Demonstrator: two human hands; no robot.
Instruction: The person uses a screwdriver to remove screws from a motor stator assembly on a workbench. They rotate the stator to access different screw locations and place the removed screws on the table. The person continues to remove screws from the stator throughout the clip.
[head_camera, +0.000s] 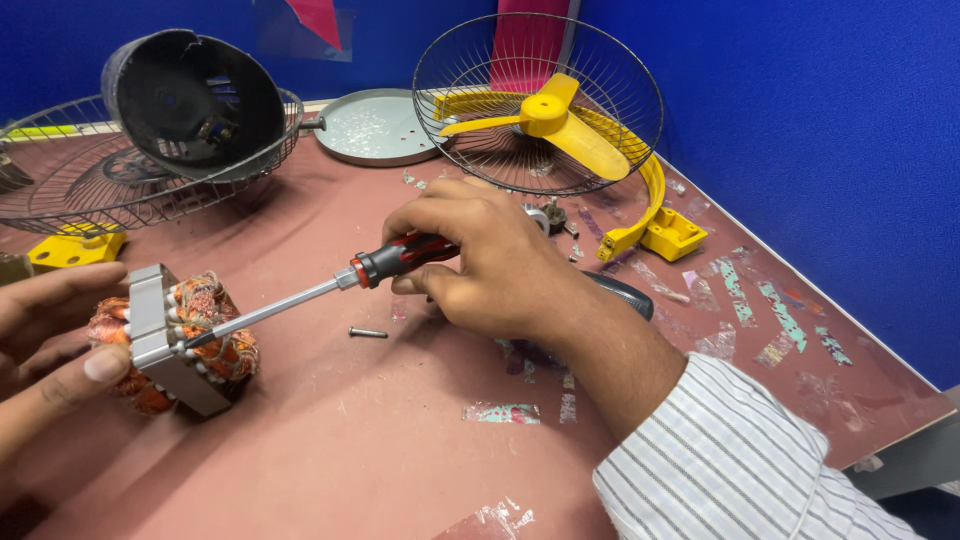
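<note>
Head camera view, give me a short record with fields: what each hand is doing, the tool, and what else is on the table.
left hand: left hand grips the motor stator, a metal block with copper windings
right hand: right hand holds the screwdriver by its red and black handle
tool tip: at the stator's face
loose part: one screw lies on the table, apart from the stator
behind: yellow fan blade in a wire guard, black housing, grey round plate
</note>
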